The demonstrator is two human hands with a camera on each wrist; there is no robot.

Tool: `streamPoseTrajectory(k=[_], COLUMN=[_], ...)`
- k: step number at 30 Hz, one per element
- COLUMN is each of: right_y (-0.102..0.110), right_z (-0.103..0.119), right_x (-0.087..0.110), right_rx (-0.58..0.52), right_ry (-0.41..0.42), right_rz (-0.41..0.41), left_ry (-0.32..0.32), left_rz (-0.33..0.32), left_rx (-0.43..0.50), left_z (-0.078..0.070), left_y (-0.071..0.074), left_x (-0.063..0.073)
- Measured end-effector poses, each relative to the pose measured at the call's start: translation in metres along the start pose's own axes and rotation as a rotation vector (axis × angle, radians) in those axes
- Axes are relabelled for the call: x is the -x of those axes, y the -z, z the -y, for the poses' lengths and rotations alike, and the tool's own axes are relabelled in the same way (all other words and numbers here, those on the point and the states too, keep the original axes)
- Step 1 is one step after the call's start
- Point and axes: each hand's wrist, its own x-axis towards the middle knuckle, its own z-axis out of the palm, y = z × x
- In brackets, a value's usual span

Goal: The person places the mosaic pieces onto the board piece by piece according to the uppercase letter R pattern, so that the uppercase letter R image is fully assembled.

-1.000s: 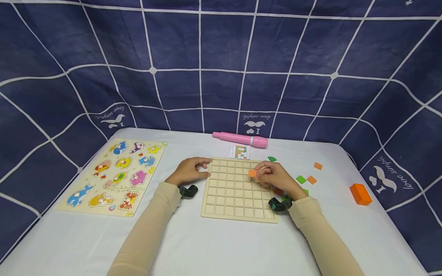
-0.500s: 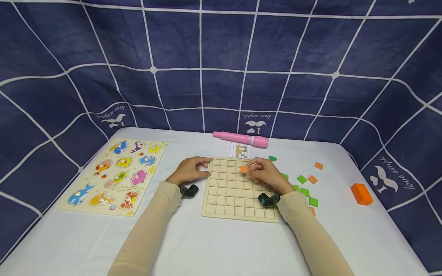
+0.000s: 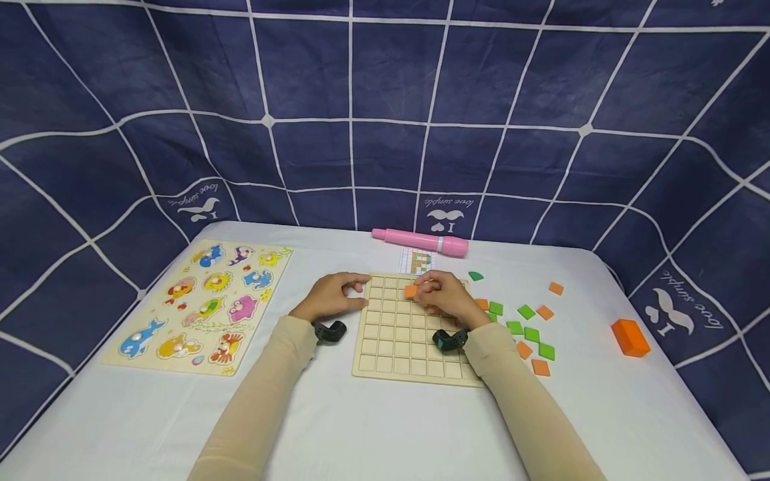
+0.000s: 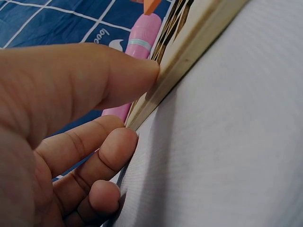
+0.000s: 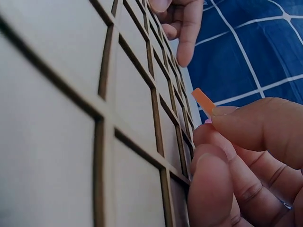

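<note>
A wooden grid board (image 3: 385,347) with square recesses lies flat on the white table. My left hand (image 3: 332,296) rests at its upper left; in the left wrist view the thumb (image 4: 128,78) touches the board's side edge and the other fingers sit loosely by the corner. My right hand (image 3: 446,294) is over the upper part of the board and pinches a small orange square tile (image 3: 411,292) between thumb and fingertips. In the right wrist view the tile (image 5: 203,101) is tilted on edge, held apart from the grid.
Several green tiles (image 3: 532,335) and orange tiles (image 3: 541,367) lie right of the board, with an orange block (image 3: 629,338) farther right. A pattern card (image 3: 418,260) and a pink pen-shaped object (image 3: 415,240) lie behind it. A sea-animal puzzle board (image 3: 201,307) is at left.
My right hand has moved left and slightly farther back over the board, carrying the orange tile. More loose tiles show behind its wrist. The left hand has stayed put.
</note>
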Motion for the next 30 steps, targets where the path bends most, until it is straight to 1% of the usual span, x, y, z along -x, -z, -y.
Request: streamPoseTrajectory(k=[6, 12, 21, 26, 30], right_y=[-0.004, -0.006, -0.008, -0.009, -0.009], right_z=[0.000, 0.001, 0.001, 0.002, 0.002], right_x=[-0.005, -0.008, -0.010, -0.011, -0.011], right_rx=[0.062, 0.109, 0.191, 0.207, 0.213], right_ry=[-0.002, -0.015, -0.003, -0.010, 0.002], right_rz=[-0.019, -0.009, -0.014, -0.014, -0.010], left_ry=[-0.004, -0.001, 0.009, 0.011, 0.014], left_rz=[0.002, -0.002, 0.004, 0.007, 0.005], left_rx=[-0.008, -0.012, -0.009, -0.001, -0.008], left_z=[0.000, 0.001, 0.001, -0.001, -0.002], left_y=[-0.001, -0.001, -0.001, 0.000, 0.001], left_x=[-0.001, -0.001, -0.001, 0.000, 0.000])
